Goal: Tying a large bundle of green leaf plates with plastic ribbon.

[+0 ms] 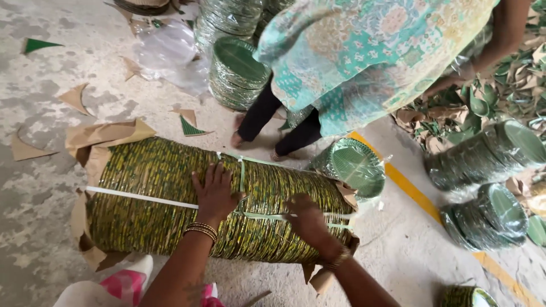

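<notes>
Two hands press on a long, ribbed roll of green plates: left hand flat and open, right hand pinching the pale strap.

We press our left hand flat on the strapped roll of green paper plates; our right hand grips its pale strap.

co-worker cut off above the torso, right hand blurred, plate stack cropped below
</notes>
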